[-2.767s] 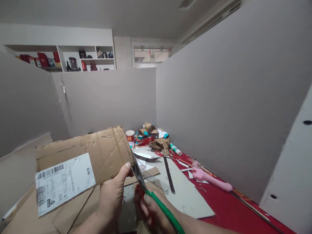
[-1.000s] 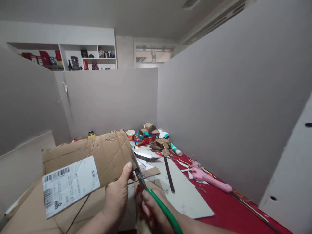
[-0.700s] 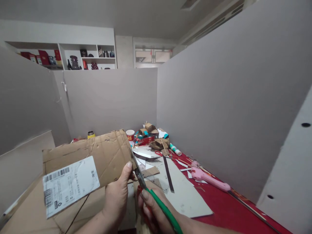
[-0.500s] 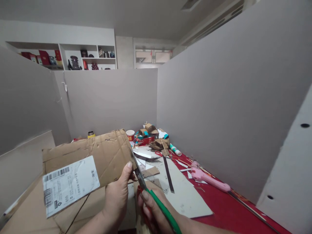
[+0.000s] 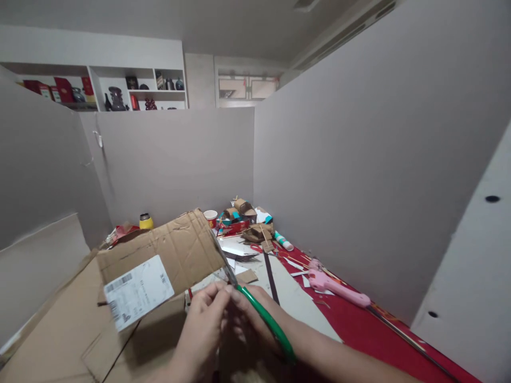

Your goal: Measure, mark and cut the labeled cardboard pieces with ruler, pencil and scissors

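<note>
My right hand (image 5: 259, 308) is wrapped round a pair of scissors with green handles (image 5: 266, 322). Their blades point up and away, along the right edge of a brown cardboard piece (image 5: 179, 239). This piece is tilted in the air and carries a white shipping label (image 5: 139, 291). Close against the right hand, my left hand (image 5: 205, 319) has its thumb and fingers pinched together just below the blades. What sits in that pinch is hidden. A larger cardboard sheet (image 5: 51, 324) lies beneath on the left.
A pink glue gun (image 5: 339, 287) rests on the red table surface (image 5: 359, 340) at right. Toward the back stand a paper cup (image 5: 209, 219), a yellow jar (image 5: 146, 221) and cardboard models (image 5: 243, 208). White board (image 5: 295, 298) and scraps lie mid-table; grey partitions (image 5: 175, 165) surround it.
My left hand has let go of the cardboard's lower right corner and come down beside the right hand. The labelled cardboard has shifted right. The view has moved slightly.
</note>
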`<state>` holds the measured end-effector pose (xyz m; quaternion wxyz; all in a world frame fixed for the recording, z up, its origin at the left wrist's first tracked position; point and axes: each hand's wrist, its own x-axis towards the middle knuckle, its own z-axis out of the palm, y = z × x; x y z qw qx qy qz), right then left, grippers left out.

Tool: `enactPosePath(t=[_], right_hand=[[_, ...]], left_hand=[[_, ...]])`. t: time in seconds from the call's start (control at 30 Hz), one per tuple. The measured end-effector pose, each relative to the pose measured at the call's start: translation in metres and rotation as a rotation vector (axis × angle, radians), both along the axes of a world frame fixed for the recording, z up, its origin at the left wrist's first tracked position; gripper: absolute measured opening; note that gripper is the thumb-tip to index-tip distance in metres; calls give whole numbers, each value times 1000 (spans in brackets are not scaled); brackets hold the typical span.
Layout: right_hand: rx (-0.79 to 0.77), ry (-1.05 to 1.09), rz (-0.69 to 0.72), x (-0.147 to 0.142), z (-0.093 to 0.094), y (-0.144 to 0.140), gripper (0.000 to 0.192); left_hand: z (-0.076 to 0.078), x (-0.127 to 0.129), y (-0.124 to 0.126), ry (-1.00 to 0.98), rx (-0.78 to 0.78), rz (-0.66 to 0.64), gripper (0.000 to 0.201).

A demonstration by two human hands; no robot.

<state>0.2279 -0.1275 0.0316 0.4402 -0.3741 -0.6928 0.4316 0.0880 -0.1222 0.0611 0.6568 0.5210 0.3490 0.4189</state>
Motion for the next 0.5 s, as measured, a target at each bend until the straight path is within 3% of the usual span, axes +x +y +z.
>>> enactPosePath(t=[0.1,0.17,0.2,0.27,0.3,0.33,0.4,0.5], right_hand=[[-27,-53,-30,10,6,2,66],[-9,-96,-127,14,10,-1,66],[12,-123,-173,15,13,-3,64],[60,-181,-185,14,19,-9,62],[82,-208,-161,13,22,-12,61],[104,-238,-124,12,25,-14,61],[157,-292,-55,8,27,-17,59],[212,-360,4,4,27,-17,57]], left_hand=[[14,-8,-4,107,5,-113,47],[34,-24,-3,156,136,-56,40],[45,-34,1,268,370,62,40],[65,-54,13,484,797,459,25],[71,-63,22,590,990,602,27],[76,-71,31,712,1117,641,41],[79,-83,50,874,1151,548,62],[78,-93,66,976,916,315,63]])
